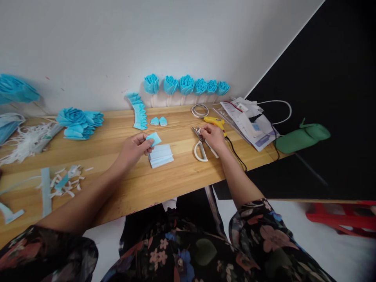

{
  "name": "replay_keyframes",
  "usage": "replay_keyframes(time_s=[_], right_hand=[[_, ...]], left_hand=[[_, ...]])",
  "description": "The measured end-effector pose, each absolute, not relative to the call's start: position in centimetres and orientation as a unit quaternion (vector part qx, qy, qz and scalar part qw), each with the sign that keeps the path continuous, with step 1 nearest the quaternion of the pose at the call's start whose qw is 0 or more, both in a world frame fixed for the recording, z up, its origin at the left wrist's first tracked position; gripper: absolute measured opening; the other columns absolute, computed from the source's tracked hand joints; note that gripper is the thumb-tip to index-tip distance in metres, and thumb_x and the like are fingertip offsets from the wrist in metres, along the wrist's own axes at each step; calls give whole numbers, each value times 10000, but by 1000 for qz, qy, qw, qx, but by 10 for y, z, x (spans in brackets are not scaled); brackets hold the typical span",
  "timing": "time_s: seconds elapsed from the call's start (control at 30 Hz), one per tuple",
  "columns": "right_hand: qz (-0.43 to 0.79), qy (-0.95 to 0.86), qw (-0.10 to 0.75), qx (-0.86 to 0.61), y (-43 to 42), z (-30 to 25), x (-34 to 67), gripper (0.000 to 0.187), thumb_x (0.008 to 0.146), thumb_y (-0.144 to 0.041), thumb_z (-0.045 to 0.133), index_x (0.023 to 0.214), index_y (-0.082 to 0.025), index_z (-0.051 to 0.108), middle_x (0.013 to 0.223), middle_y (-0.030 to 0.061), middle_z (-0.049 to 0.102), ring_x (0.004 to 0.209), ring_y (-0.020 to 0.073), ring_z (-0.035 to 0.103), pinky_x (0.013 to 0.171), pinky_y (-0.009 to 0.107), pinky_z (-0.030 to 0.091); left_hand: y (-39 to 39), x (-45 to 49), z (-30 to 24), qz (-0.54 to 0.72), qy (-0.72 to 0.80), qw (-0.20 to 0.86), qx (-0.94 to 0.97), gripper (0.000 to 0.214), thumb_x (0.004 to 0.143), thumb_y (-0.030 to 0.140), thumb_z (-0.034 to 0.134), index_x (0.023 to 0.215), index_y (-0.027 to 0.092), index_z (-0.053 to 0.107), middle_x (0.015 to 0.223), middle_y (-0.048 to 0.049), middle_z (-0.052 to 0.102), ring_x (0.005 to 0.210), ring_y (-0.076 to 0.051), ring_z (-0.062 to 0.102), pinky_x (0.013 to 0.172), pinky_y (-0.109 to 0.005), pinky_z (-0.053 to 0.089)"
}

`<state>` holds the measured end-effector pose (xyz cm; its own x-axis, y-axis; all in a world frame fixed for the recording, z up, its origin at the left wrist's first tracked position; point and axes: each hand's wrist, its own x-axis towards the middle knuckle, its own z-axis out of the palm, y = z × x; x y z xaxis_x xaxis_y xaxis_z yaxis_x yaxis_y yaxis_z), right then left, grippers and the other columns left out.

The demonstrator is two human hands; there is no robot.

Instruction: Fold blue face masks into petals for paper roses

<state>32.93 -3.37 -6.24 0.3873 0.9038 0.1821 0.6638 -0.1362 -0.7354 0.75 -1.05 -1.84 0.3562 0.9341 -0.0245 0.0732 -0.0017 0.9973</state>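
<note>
My left hand [138, 147] pinches a small folded light-blue fabric piece [154, 138] between thumb and fingers. Just under it, a stack of pale-blue pleated pieces [161, 156] lies on the table. My right hand [213, 136] rests over the scissors [201, 152], its fingertips drawn together by the blades. Small white bits show at those fingertips; what they grip, if anything, is too small to name. Beyond my hands sit two small blue petal pieces [158, 121] and a ruffled strip of blue petals [138, 111].
Blue fabric flowers [186, 84] on sticks lean against the wall, and more blue flowers [76, 122] lie left. A yellow glue gun [215, 122], papers [252, 125] and a green pouch [304, 138] are right. White scraps [69, 181] lie front left on the wooden table [126, 203].
</note>
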Motion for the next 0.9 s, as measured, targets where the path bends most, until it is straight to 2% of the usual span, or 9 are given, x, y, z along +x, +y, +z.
replay_keyframes(time_s=[0.2, 0.4, 0.6, 0.73, 0.9], right_hand=[[190, -491, 447, -723, -35, -66, 329, 97, 856, -271, 521, 832, -206, 589, 714, 20, 695, 578, 155, 625, 578, 284, 499], [105, -560, 528, -629, -56, -28, 291, 187, 917, -376, 547, 900, -217, 645, 769, 5, 679, 699, 152, 624, 682, 299, 503], [10, -735, 476, -483, -65, 4, 233, 163, 947, -318, 576, 893, -267, 721, 766, 23, 697, 702, 178, 617, 682, 353, 490], [-37, -802, 450, -392, -56, -2, 216, 169, 944, -225, 575, 973, -270, 735, 835, 38, 726, 763, 184, 651, 704, 357, 502], [-55, -816, 443, -367, -51, -13, 212, 216, 929, -183, 588, 1048, -294, 731, 871, 35, 727, 796, 189, 650, 721, 366, 509]], left_hand=[[-10, 7, -19, 380, 419, 569, 597, 186, 750, 313, 697, 658, 171, 619, 580, 7, 610, 526, -98, 517, 547, -235, 413], [-14, 8, -13, 354, 406, 614, 577, 191, 745, 324, 700, 684, 172, 602, 574, 10, 607, 511, -94, 515, 536, -233, 419], [-13, 7, -15, 312, 379, 652, 579, 207, 766, 314, 692, 681, 175, 564, 580, 19, 603, 505, -79, 519, 542, -221, 432], [-12, 7, -16, 308, 365, 663, 576, 192, 784, 296, 680, 690, 172, 567, 567, 23, 601, 496, -74, 517, 524, -209, 416], [-11, 7, -15, 309, 361, 667, 574, 180, 791, 273, 685, 691, 174, 574, 564, 28, 587, 494, -73, 526, 511, -206, 406]])
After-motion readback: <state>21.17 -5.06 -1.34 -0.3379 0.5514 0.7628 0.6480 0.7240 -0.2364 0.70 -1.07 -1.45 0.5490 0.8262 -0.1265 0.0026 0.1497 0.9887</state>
